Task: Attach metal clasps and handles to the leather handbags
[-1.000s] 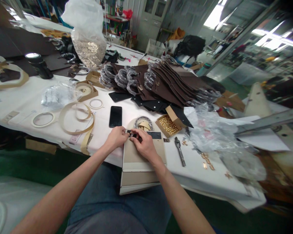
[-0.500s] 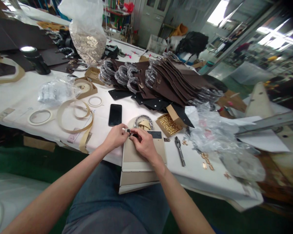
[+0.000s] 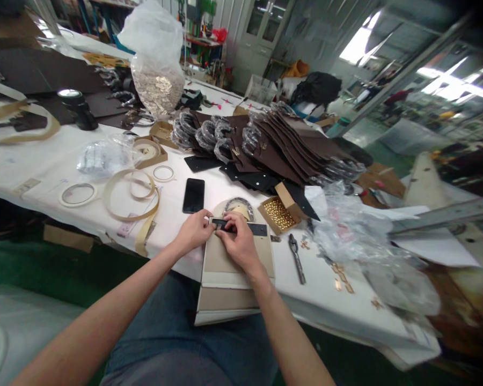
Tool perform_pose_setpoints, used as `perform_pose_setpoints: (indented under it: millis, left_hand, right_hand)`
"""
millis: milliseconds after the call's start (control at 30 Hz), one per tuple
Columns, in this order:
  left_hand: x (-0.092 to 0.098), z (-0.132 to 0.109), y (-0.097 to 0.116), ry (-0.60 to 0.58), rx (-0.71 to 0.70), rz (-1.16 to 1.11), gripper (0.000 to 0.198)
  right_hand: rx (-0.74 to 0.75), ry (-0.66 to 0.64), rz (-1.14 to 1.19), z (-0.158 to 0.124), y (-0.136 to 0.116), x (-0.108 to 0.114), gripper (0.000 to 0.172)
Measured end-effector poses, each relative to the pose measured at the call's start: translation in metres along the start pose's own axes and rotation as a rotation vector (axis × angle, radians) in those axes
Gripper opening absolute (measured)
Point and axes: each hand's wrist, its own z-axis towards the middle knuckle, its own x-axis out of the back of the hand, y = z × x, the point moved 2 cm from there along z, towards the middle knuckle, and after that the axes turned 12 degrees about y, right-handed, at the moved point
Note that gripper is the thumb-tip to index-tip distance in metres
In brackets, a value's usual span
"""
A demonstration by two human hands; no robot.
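A beige bag panel point(image 3: 229, 261) with pale edges lies over the table's front edge, its lower part above my lap. Along its top runs a black strip point(image 3: 259, 229). My left hand point(image 3: 197, 230) pinches the panel's top left corner, thumb and forefinger together. Close beside it, my right hand point(image 3: 238, 238) has its fingers bent and pressed on the black strip; whether a small part sits under them is hidden. Behind the panel stands a plastic-wrapped handle point(image 3: 241, 201). To the right are an open box of gold studs point(image 3: 279, 213) and a dark hand tool point(image 3: 297, 258).
A phone point(image 3: 194, 195) lies left of the panel, with tape rolls point(image 3: 78, 194) farther left. Brown bag pieces point(image 3: 290, 145) are stacked behind. Crumpled clear plastic point(image 3: 346, 230) and gold fittings point(image 3: 343, 277) occupy the right side. A bulging clear bag point(image 3: 159, 88) stands at the back.
The view has shifted slightly, so the table things appear a little lower and farther right. My right hand's fingers have moved slightly right along the strip, away from my left fingertips.
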Motion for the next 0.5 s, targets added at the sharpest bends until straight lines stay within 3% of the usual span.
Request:
perform_pose_setpoints:
  millis: [133, 500]
  left_hand:
    - [0.0005, 0.0028, 0.0002, -0.001, 0.005, -0.019, 0.023]
    - [0.0021, 0.0088, 0.0049, -0.118, 0.194, -0.209, 0.022]
  right_hand:
    - [0.076, 0.015, -0.015, -0.0033, -0.0038, -0.0013, 0.009]
    - [0.097, -0.002, -0.039, -0.0077, 0.0014, -0.0035, 0.014]
